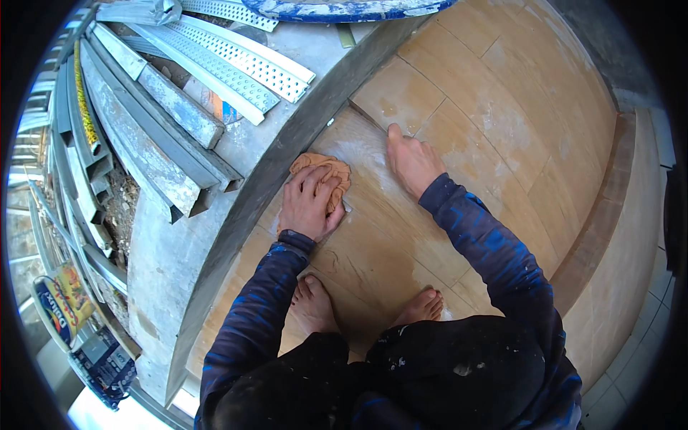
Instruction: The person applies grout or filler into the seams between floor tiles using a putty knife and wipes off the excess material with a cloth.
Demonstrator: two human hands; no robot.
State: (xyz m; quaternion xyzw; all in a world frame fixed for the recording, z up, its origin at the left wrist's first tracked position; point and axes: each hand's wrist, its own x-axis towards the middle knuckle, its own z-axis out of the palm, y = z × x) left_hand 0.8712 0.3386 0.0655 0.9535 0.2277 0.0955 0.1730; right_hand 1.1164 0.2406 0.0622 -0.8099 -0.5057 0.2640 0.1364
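My left hand (304, 206) presses a crumpled orange-brown cloth (339, 170) onto the wood-look tiles (380, 215), close to the grey raised edge. Its fingers curl over the cloth. A little farther off and to the right, my right hand (416, 165) is closed, with its knuckles up and low over the tiles. Whatever it may hold is hidden under the fingers. A thin dark line runs from that hand toward the grey edge; I cannot tell whether it is a tile joint or a tool. Whitish, wet-looking smears lie around both hands.
A grey concrete ledge (161, 251) curves along the left. Metal channels (150, 158) and perforated strips (236, 57) lie across it. A blue-rimmed, paint-spattered round object (351, 10) stands at the top. Paint containers (68, 304) are at lower left. My bare feet (314, 304) rest on the tiles.
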